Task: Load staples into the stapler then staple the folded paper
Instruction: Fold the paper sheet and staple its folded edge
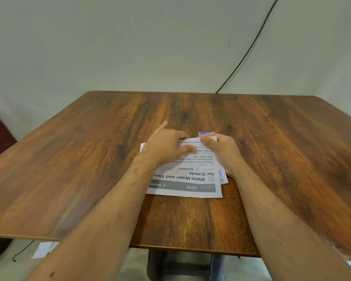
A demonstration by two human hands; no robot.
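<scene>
A folded printed paper (187, 177) lies on the wooden table (272, 151), its text upside down to me. My left hand (166, 146) rests on the paper's far left part, thumb pressed on the sheet and index finger pointing away. My right hand (223, 151) has its fingers curled round the paper's far right edge. A small blue staple box (206, 133) peeks out just beyond my right hand. No stapler shows; the hands may hide it.
A black cable (249, 49) runs down the pale wall to the table's far edge. Scraps of white paper (43, 249) and a second black cable lie on the floor at lower left. My legs show under the near edge.
</scene>
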